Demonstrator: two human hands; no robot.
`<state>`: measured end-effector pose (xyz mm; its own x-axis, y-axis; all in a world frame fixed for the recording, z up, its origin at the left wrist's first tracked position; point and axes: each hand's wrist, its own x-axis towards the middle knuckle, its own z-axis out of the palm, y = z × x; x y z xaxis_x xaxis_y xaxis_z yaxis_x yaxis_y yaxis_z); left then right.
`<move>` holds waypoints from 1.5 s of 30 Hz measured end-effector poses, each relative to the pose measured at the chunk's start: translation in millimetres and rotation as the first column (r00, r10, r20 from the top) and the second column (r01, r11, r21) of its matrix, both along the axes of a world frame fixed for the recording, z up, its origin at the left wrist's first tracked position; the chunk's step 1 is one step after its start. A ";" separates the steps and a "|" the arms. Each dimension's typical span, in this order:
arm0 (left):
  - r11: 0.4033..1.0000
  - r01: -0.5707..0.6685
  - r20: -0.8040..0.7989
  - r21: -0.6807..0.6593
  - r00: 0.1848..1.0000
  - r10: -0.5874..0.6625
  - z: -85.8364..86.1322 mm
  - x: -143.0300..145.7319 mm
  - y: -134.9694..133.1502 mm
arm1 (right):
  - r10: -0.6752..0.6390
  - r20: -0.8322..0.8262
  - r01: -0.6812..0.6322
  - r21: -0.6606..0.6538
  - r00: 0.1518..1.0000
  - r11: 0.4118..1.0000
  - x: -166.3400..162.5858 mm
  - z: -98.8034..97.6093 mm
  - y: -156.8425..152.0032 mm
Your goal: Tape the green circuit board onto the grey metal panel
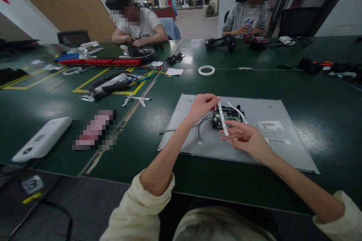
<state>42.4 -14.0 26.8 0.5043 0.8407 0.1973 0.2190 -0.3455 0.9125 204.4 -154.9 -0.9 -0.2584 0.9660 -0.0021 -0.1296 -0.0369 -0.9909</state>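
Observation:
A short strip of white tape point(222, 116) hangs from my left hand point(204, 106), pinched at its upper end between thumb and fingertips. My right hand point(251, 141) is beside the strip's lower end, fingers stretched out and apart; whether a fingertip touches the tape I cannot tell. Below both hands a flat grey metal panel point(181, 120) lies on the table. A green circuit board point(217, 121) with black parts sits on it, partly hidden behind the strip and my fingers. A second white strip point(236, 110) runs across the board's right side. Grey cables point(199, 131) trail from the board's left.
On the green table point(175, 180), a roll of white tape point(206, 70) lies beyond the panel. To the left are a white power bank point(42, 139), a pink blurred object point(94, 130) and tape scraps point(137, 100). Two people point(144, 22) sit across the table.

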 end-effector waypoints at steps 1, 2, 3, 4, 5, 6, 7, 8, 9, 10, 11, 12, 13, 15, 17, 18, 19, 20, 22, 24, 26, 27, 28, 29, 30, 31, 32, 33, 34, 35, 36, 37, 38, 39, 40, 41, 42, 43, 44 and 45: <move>1.000 0.001 0.000 0.008 1.000 -0.001 -0.2 -1.0 0.8 | -0.028 0.040 0.027 0.025 0.999 0.999 -0.2 -1.8 -0.2; 1.000 0.003 0.000 0.014 1.000 -0.003 -0.5 -1.8 1.5 | -0.069 0.078 0.065 0.050 0.995 0.997 -0.4 -3.7 -0.3; 1.000 0.006 -0.001 0.019 1.000 -0.006 -0.8 -2.5 2.1 | -0.115 0.117 0.106 0.079 0.986 0.991 -0.5 -5.5 -0.2; 1.000 0.009 -0.003 0.021 1.000 -0.009 -1.1 -3.1 2.6 | -0.163 0.160 0.145 0.118 0.974 0.982 -0.4 -7.1 0.0; 1.000 0.012 -0.005 0.023 1.000 -0.012 -1.5 -3.4 2.9 | -0.212 0.208 0.177 0.171 0.955 0.969 -0.1 -8.2 0.3; 1.000 0.014 -0.007 0.026 1.000 -0.014 -1.9 -3.6 3.2 | -0.259 0.258 0.199 0.236 0.931 0.951 0.3 -8.8 0.6; 0.999 0.015 -0.010 0.028 1.000 -0.015 -2.2 -3.7 3.4 | -0.302 0.308 0.207 0.306 0.902 0.929 0.8 -8.9 0.9; 0.999 0.016 -0.013 0.033 1.000 -0.015 -2.5 -3.8 3.6 | -0.338 0.352 0.199 0.375 0.873 0.905 1.2 -8.5 1.0; 0.999 0.015 -0.019 0.038 1.000 -0.014 -2.8 -4.0 3.9 | -0.369 0.386 0.182 0.441 0.845 0.879 1.4 -7.7 1.0; 0.999 0.015 -0.029 0.044 0.999 -0.014 -3.0 -4.6 4.3 | -0.389 0.412 0.152 0.500 0.824 0.852 1.5 -6.8 1.0; 0.999 0.018 -0.042 0.048 0.999 -0.016 -3.2 -5.8 4.9 | -0.398 0.435 0.112 0.550 0.808 0.828 1.2 -6.1 0.9; 0.998 0.025 -0.058 0.049 0.998 -0.022 -3.3 -7.6 5.7 | -0.404 0.456 0.068 0.592 0.793 0.803 0.8 -5.7 0.8; 0.998 0.037 -0.077 0.048 0.997 -0.033 -3.5 -10.2 6.7 | -0.410 0.477 0.026 0.628 0.777 0.778 0.2 -5.7 0.8; 0.996 0.072 -0.110 0.047 0.992 -0.067 -4.0 -18.4 9.3 | -0.428 0.512 -0.041 0.675 0.744 0.736 -0.7 -7.4 0.9; 0.994 0.096 -0.135 0.058 0.987 -0.088 -5.4 -29.9 12.1 | -0.451 0.534 -0.080 0.704 0.715 0.706 -0.8 -10.0 1.2; 0.993 0.096 -0.146 0.062 0.986 -0.086 -6.4 -36.3 13.4 | -0.462 0.544 -0.097 0.714 0.700 0.694 -0.4 -11.0 1.3; 0.994 0.084 -0.156 0.063 0.985 -0.073 -7.8 -42.8 14.4 | -0.470 0.558 -0.119 0.721 0.684 0.683 0.1 -11.6 1.4; 0.996 0.074 -0.166 0.051 0.984 -0.064 -9.6 -48.9 15.0 | -0.476 0.575 -0.147 0.726 0.666 0.671 0.5 -11.5 1.5; 0.999 0.054 -0.174 0.007 0.983 -0.052 -14.3 -58.7 15.5 | -0.480 0.616 -0.228 0.732 0.624 0.642 0.2 -9.1 1.8; 0.998 0.047 -0.175 -0.040 0.983 -0.053 -20.5 -64.2 15.4 | -0.480 0.660 -0.327 0.726 0.578 0.605 -3.0 -4.6 2.5; 0.997 0.039 -0.172 -0.063 0.984 -0.049 -27.3 -65.5 15.9 | -0.481 0.710 -0.424 0.698 0.515 0.577 -9.6 0.9 3.4; 0.997 0.034 -0.172 -0.064 0.984 -0.045 -30.4 -65.0 16.6 | -0.482 0.737 -0.467 0.675 0.474 0.571 -13.9 3.4 3.8; 0.998 0.027 -0.175 -0.061 0.984 -0.038 -33.2 -64.2 17.6 | -0.484 0.762 -0.504 0.648 0.431 0.571 -18.5 5.5 4.2; 0.998 0.016 -0.182 -0.053 0.983 -0.025 -35.3 -63.2 18.7 | -0.485 0.784 -0.535 0.620 0.389 0.574 -23.2 7.0 4.6; 0.999 0.003 -0.190 -0.042 0.982 -0.011 -36.9 -62.4 19.8 | -0.484 0.801 -0.559 0.595 0.352 0.578 -27.8 7.8 4.9; 0.999 -0.008 -0.199 -0.031 0.980 0.002 -37.8 -61.8 20.9 | -0.484 0.813 -0.576 0.575 0.323 0.582 -31.9 8.0 5.3; 1.000 -0.018 -0.207 -0.021 0.978 0.013 -38.2 -61.5 21.7 | -0.484 0.821 -0.588 0.560 0.301 0.584 -35.6 7.4 5.8; 1.000 -0.022 -0.212 -0.014 0.977 0.019 -38.2 -61.4 22.3 | -0.484 0.827 -0.596 0.549 0.285 0.587 -38.5 6.4 6.3; 1.000 -0.023 -0.214 -0.009 0.977 0.021 -38.1 -61.6 22.7 | -0.485 0.831 -0.600 0.541 0.273 0.589 -40.8 4.9 6.8; 1.000 -0.020 -0.216 -0.005 0.976 0.019 -38.1 -61.7 22.9 | -0.487 0.833 -0.601 0.537 0.264 0.592 -42.4 3.2 7.4; 1.000 -0.014 -0.220 0.002 0.975 0.014 -38.2 -61.9 23.0 | -0.488 0.834 -0.600 0.534 0.257 0.596 -43.5 1.6 7.9; 1.000 -0.008 -0.228 0.013 0.974 0.011 -38.7 -61.9 23.0 | -0.488 0.835 -0.600 0.531 0.253 0.599 -44.1 0.0 8.3; 1.000 -0.004 -0.239 0.026 0.971 0.010 -39.3 -61.9 22.9 | -0.486 0.837 -0.600 0.528 0.251 0.600 -44.5 -1.2 8.6; 0.999 -0.001 -0.256 0.041 0.967 0.012 -40.1 -61.6 22.8 | -0.482 0.839 -0.602 0.525 0.251 0.601 -44.8 -2.3 8.9; 0.998 0.001 -0.277 0.060 0.961 0.016 -40.8 -61.3 22.4 | -0.477 0.842 -0.603 0.523 0.253 0.602 -45.0 -3.0 9.0; 0.997 0.001 -0.302 0.082 0.953 0.023 -41.3 -60.8 21.9 | -0.472 0.844 -0.605 0.520 0.255 0.603 -45.3 -3.5 9.0; 0.994 0.000 -0.332 0.112 0.943 0.038 -41.3 -60.3 21.0 | -0.469 0.845 -0.605 0.519 0.257 0.603 -45.7 -3.9 9.0; 0.988 0.002 -0.371 0.156 0.927 0.057 -40.8 -59.7 19.8 | -0.466 0.846 -0.605 0.518 0.258 0.605 -46.1 -4.2 8.9; 0.977 0.012 -0.419 0.211 0.904 0.080 -39.7 -59.1 18.3 | -0.465 0.847 -0.604 0.517 0.258 0.606 -46.7 -4.4 8.7; 0.962 0.032 -0.472 0.272 0.875 0.105 -38.1 -58.4 16.7 | -0.464 0.847 -0.603 0.517 0.258 0.608 -47.2 -4.6 8.6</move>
